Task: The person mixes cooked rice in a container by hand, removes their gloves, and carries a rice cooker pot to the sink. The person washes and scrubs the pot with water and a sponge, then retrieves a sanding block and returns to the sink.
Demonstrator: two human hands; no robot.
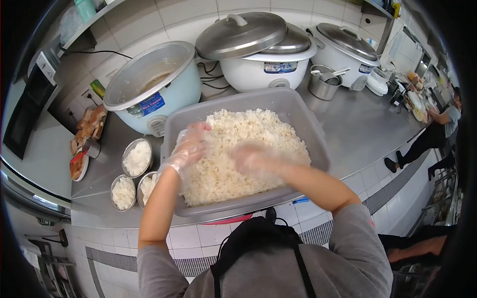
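A large grey tub full of cooked white rice sits in front of me. My left hand, in a clear plastic glove, is at the left side of the rice, just inside the tub wall. Its fingers are partly hidden and blurred. My right hand, also gloved, is over the middle of the rice and smeared by motion, so its fingers cannot be made out. Left of the tub stand three metal bowls with rice: a back bowl, a front bowl and one bowl partly behind my left forearm.
An uncovered pale blue rice cooker stands behind the tub. Two white cookers, one left cooker and one right cooker, have lids. A metal pot holds utensils. Bread lies at left. A person stands far right.
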